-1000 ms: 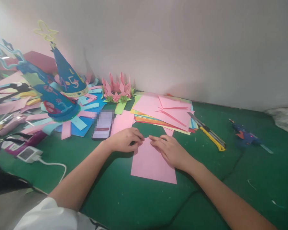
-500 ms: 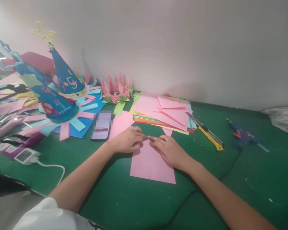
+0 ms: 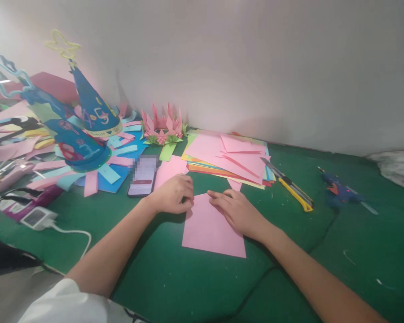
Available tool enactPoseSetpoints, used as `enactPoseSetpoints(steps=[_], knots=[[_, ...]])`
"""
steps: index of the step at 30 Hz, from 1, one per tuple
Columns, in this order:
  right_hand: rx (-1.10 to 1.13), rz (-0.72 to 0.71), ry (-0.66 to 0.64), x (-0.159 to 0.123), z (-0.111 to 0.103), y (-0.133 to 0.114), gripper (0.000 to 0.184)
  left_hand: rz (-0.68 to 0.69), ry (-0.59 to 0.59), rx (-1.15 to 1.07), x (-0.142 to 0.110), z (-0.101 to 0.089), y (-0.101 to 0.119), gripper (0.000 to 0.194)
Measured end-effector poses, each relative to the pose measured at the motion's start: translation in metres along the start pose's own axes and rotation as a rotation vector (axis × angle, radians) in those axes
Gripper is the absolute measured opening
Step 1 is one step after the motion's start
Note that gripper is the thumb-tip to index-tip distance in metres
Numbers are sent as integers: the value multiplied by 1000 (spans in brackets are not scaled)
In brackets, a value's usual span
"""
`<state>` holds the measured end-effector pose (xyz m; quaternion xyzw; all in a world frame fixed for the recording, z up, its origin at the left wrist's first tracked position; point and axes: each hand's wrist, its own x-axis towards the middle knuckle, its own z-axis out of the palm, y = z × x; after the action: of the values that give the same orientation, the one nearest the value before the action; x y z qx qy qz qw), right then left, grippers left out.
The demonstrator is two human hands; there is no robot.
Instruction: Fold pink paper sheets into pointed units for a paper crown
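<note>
A sheet of pink paper [image 3: 212,231] lies on the green table, its far edge coming to a low point. My right hand [image 3: 237,210] rests on the sheet's upper right part, fingers stretched out and pressing it down. At the upper left corner of the paper is my left hand [image 3: 174,194], its fingers curled and the thumb and fingertips closed at the edge. Another pink sheet [image 3: 170,169] lies partly behind that hand. Beside it is a phone [image 3: 143,175] with its screen lit.
Behind my hands are a stack of coloured paper [image 3: 222,154] and a pink paper crown [image 3: 163,125]. To the right lie a yellow box cutter [image 3: 294,190] and a blue glue gun [image 3: 343,190] with a cord. Blue party hats [image 3: 94,105] and a power strip [image 3: 33,206] fill the left.
My left hand has slid left from the middle of the paper's far edge to its left corner, away from my right fingertips. My right hand and the sheet have stayed put.
</note>
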<state>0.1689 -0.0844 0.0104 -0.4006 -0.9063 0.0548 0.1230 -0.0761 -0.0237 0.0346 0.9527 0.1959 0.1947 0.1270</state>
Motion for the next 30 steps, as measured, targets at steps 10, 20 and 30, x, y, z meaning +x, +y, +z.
enactPoseSetpoints(steps=[10,20,30], knots=[[21,-12,4,0,0,0,33,-107,78,128,3,12,6,22],[0,-14,0,0,0,1,34,-149,103,113,9,28,8,23],[-17,19,21,-1,-1,-1,34,-390,101,207,5,28,11,29]])
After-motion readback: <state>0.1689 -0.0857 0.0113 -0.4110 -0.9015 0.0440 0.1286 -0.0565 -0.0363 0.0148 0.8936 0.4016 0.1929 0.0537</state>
